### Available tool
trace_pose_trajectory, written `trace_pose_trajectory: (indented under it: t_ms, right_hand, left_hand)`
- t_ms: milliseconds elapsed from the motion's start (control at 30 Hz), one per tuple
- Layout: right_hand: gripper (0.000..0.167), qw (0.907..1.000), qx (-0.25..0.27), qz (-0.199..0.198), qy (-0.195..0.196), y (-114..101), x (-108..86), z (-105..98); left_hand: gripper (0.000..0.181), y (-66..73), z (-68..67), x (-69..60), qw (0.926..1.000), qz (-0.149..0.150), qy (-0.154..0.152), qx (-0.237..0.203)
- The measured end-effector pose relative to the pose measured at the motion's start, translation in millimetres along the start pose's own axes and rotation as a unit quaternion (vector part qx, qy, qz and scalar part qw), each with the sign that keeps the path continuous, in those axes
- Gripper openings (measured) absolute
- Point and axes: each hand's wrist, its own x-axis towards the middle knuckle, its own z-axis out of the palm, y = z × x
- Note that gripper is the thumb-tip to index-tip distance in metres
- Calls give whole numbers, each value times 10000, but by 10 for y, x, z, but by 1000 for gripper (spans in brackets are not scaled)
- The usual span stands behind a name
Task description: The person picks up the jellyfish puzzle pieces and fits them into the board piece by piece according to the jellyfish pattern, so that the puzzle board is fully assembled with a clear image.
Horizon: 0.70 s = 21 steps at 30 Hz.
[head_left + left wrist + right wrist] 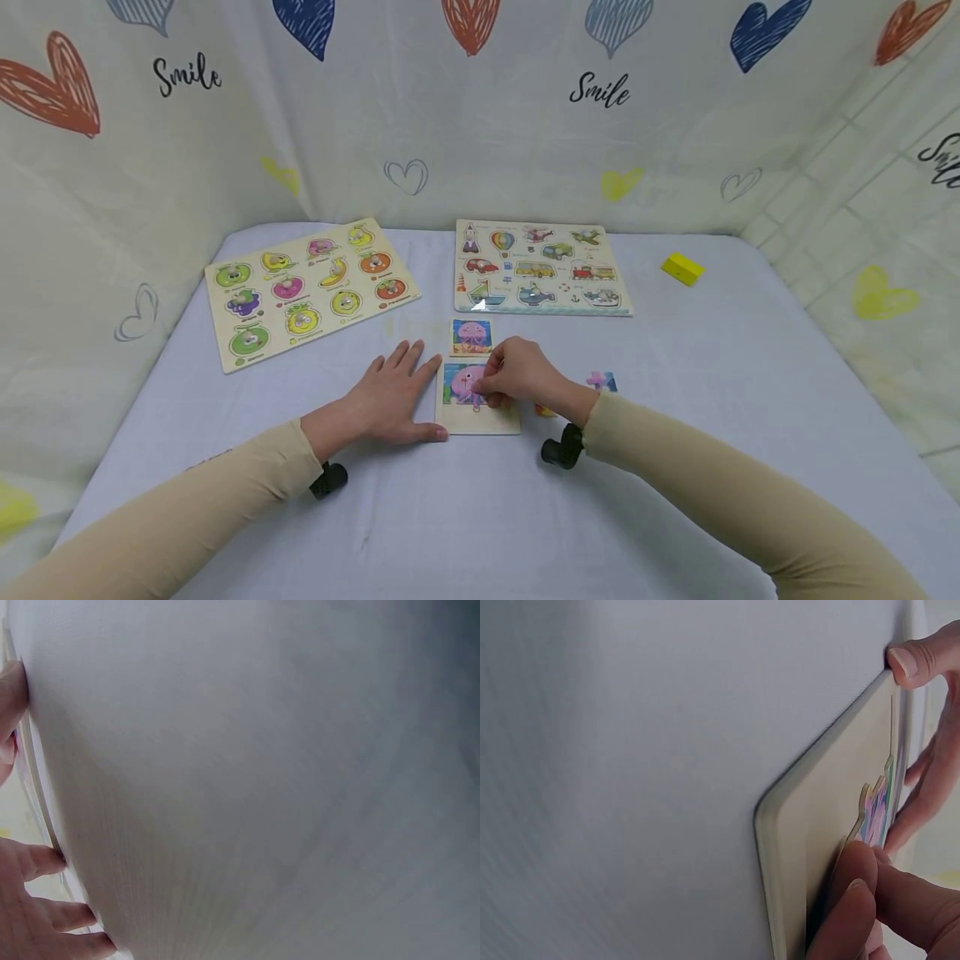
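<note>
A small wooden jigsaw board (476, 423) lies flat at the table's middle, its upper part filled with pink octopus pieces (462, 382). My left hand (390, 398) lies palm down beside it, fingers spread, with the thumb and index finger touching its left edge. Over the board's right side, my right hand (521, 372) pinches a puzzle piece at the octopus picture between thumb and fingers; the fingertips mostly cover that piece. In the right wrist view, those curled fingers (855, 889) meet the edge of the octopus pieces (874, 814).
An octopus picture card (472, 337) lies just above the board. Loose puzzle pieces (602, 381) lie by the right forearm, partly hidden. Farther back are a fruit puzzle (315, 292), a vehicle puzzle (540, 268) and a yellow block (682, 268).
</note>
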Motion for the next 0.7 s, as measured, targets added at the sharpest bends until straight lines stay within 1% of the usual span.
trace_pose_trajectory:
  t_ms: [300, 533, 700]
  right_hand:
    - [24, 9997, 92, 214, -23, 1, 20, 9]
    - [24, 9991, 150, 383, -129, 1, 64, -5]
    - [24, 9989, 178, 412, -157, -1, 67, -12]
  left_hand:
    - [107, 7, 1, 5, 10000, -29, -15, -11]
    - [107, 9, 0, 4, 10000, -39, -33, -22]
    - [107, 7, -1, 5, 10000, -51, -33, -21]
